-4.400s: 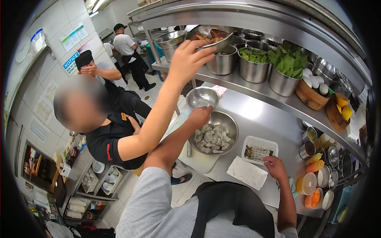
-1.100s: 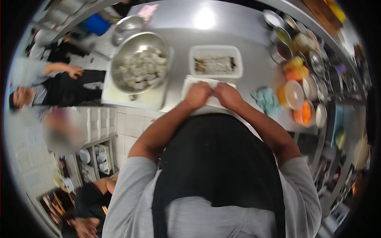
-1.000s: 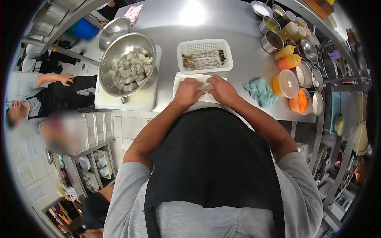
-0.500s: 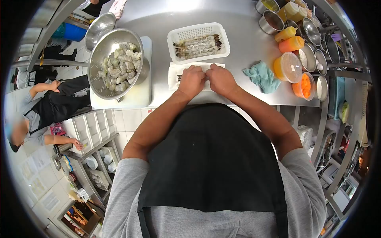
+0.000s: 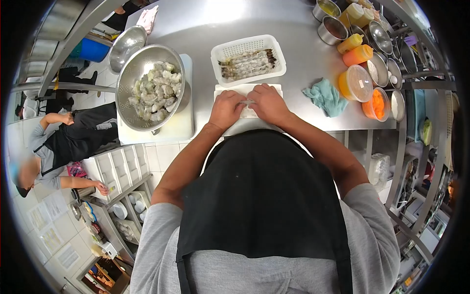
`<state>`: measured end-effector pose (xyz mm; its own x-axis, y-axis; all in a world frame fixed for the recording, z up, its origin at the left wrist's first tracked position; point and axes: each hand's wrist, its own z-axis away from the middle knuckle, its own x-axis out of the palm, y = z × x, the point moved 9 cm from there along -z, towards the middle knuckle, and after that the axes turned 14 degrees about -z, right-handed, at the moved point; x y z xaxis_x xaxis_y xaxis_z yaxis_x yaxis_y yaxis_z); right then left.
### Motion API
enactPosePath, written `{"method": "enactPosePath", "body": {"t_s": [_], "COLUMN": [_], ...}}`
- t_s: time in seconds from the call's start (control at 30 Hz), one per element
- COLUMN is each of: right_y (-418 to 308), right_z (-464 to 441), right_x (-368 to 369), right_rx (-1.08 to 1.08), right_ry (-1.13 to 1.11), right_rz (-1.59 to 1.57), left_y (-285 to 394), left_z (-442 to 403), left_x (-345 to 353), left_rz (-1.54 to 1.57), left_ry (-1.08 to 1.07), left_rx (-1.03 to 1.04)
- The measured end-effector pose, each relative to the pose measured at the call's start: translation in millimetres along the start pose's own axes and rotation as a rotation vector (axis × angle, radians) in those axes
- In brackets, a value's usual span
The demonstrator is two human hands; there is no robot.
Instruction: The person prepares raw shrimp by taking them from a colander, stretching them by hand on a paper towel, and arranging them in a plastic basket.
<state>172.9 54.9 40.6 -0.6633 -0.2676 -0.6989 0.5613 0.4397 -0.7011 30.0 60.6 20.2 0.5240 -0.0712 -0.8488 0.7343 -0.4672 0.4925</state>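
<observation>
My left hand (image 5: 227,109) and my right hand (image 5: 268,103) meet over a white cloth-like pad (image 5: 249,113) near the table's front edge. Between their thumbs and fingertips they pinch a small pale shrimp (image 5: 249,102), mostly covered by the fingers. Just beyond the hands stands a white perforated basket (image 5: 281,70), where several stretched-out shrimp with dark tails (image 5: 247,64) lie side by side. To the left, a large steel colander (image 5: 125,110) holds a heap of peeled shrimp (image 5: 155,92).
The colander stands on a white cutting board (image 5: 185,128), with another steel bowl (image 5: 127,48) behind it. A teal cloth (image 5: 325,97) lies right of my hands. Sauce bottles (image 5: 358,55), an orange-filled tub (image 5: 376,104) and steel pots (image 5: 333,31) line the right. A co-worker (image 5: 61,139) is at far left.
My fingertips have drawn slightly apart, and the pale shrimp now shows between them. The dark tail ends seen beside my left hand are now hidden. The whole view has shifted a little.
</observation>
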Motion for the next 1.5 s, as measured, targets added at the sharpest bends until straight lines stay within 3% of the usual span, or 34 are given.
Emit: {"method": "enactPosePath", "body": {"t_s": [0.33, 0.43, 0.57, 0.97, 1.07, 1.17, 1.27, 1.37, 1.5], "right_y": [8.7, 4.0, 12.3, 22.1, 24.0, 20.4, -1.3, -2.4, -1.1], "right_z": [-10.2, 7.2, 14.7, 14.4, 15.0, 19.9, 9.0, -4.6, -8.6], "right_x": [30.8, 0.5, -5.1, 8.5, 7.5, 2.1, 2.9, 27.5, 38.5], "right_rx": [0.048, -0.022, 0.002, 0.034, 0.04, 0.02, -0.043, 0.019, 0.001], "right_ry": [-0.195, 0.028, 0.082, 0.006, -0.041, 0.033, 0.086, -0.043, -0.032], "right_rz": [0.049, -0.1, -0.117, 0.04, 0.021, 0.013, -0.014, -0.03, 0.003], "left_y": [-1.9, -1.8, 14.4, 20.3, 18.4, 2.1, -5.1, -5.6, -8.3], "left_z": [-12.3, -4.4, -5.1, -14.5, -12.4, 2.6, 6.8, 6.2, 7.8], "left_x": [9.2, 3.1, -0.5, 23.8, 13.1, -11.7, -11.4, -7.6, -10.3], "left_rz": [-0.184, -0.14, -0.044, -0.108, -0.076, -0.02, -0.03, -0.057, -0.044], "left_ry": [-0.159, -0.153, -0.02, -0.043, -0.07, 0.064, -0.021, -0.025, -0.004], "left_rx": [0.11, 0.083, 0.06, 0.131, 0.165, 0.068, 0.076, 0.117, 0.142]}}
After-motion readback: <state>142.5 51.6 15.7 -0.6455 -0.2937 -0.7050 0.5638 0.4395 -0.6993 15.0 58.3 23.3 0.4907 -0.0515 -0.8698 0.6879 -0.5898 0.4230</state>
